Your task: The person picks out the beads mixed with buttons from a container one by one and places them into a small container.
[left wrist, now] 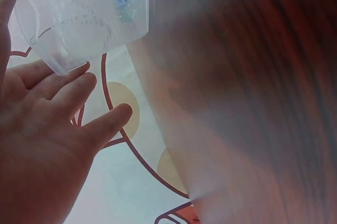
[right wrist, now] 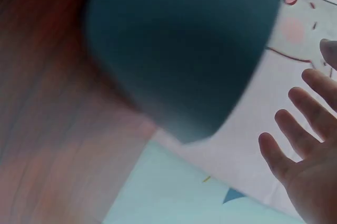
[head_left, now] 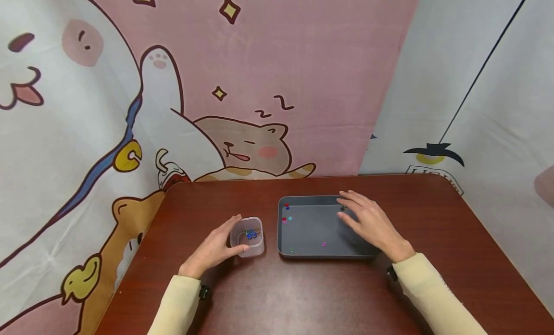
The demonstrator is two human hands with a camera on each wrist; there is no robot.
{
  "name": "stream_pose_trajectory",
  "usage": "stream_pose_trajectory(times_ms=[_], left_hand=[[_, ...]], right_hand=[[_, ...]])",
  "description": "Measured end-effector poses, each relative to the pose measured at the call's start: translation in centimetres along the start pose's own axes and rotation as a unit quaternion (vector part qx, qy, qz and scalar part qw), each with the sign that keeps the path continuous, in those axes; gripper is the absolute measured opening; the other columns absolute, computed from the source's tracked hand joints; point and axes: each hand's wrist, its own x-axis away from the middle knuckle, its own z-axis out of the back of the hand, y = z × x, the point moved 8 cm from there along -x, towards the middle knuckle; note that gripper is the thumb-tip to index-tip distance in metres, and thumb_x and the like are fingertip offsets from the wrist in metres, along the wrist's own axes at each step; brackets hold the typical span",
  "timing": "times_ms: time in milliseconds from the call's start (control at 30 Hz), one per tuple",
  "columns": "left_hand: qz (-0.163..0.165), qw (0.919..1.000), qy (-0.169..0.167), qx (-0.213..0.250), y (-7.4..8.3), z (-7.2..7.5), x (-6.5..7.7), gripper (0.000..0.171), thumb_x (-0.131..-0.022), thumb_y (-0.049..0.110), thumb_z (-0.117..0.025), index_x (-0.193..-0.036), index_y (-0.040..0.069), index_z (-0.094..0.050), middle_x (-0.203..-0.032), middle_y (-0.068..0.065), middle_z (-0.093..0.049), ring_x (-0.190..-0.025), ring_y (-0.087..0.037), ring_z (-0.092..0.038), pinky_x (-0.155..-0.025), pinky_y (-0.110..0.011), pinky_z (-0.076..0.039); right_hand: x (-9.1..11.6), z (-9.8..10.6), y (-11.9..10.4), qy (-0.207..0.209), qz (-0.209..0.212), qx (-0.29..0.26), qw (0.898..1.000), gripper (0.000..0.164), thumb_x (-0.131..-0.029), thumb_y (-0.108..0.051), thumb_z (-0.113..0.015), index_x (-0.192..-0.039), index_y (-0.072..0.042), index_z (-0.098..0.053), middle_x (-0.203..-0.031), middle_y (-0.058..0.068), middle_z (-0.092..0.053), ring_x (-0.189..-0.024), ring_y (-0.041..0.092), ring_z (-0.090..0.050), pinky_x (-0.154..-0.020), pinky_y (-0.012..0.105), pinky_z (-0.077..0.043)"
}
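Observation:
In the head view, my left hand holds a small clear plastic container upright on the table, the thumb at its near side and the fingers at its far left. Several blue and amber beads lie in it. My right hand hovers over the right part of a grey tray, its fingers spread and holding nothing. A few dark beads lie by its fingertips. In the right wrist view, the straight fingers stand apart from the tray. The hand hides the tray's right side.
Loose beads lie scattered in the tray: red and blue ones at the left, a pink one near the front, a green one at the near left. A brown wooden table bears everything, with a cartoon-printed cloth behind it.

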Motion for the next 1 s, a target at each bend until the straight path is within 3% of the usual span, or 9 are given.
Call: stream_pose_trajectory(times_ms=[233, 500, 1000], left_hand=[[-0.002, 1.0000, 0.001, -0.002, -0.1, 0.0, 0.0, 0.092, -0.088, 0.053, -0.080, -0.158, 0.007, -0.041, -0.163, -0.016, -0.040, -0.145, -0.038, -0.044, -0.111, -0.060, -0.041], [0.001, 1.0000, -0.006, -0.003, -0.1, 0.0, 0.0, 0.094, -0.088, 0.056, -0.078, -0.159, 0.009, -0.041, -0.163, -0.015, -0.039, -0.146, -0.037, -0.042, -0.113, -0.059, -0.039], [0.008, 1.0000, -0.004, -0.003, -0.1, 0.0, 0.0, 0.094, -0.086, 0.053, -0.081, -0.159, 0.009, -0.041, -0.163, -0.014, -0.039, -0.146, -0.036, -0.043, -0.113, -0.059, -0.040]], right_hand=[[0.7, -0.5, 3.1, -0.022, -0.012, 0.040, 0.999, 0.046, -0.093, -0.023, -0.079, -0.131, 0.001, -0.069, -0.147, 0.021, -0.056, -0.138, 0.044, -0.048, -0.101, 0.068, -0.044], [1.2, -1.3, 5.6, -0.045, -0.030, 0.051, 0.997, 0.047, -0.093, -0.023, -0.079, -0.132, 0.001, -0.068, -0.146, 0.023, -0.056, -0.137, 0.047, -0.048, -0.100, 0.070, -0.044], [0.7, -2.1, 7.8, -0.071, -0.044, 0.071, 0.994, 0.042, -0.094, -0.020, -0.079, -0.127, 0.003, -0.071, -0.143, 0.025, -0.058, -0.129, 0.046, -0.055, -0.094, 0.067, -0.049]])
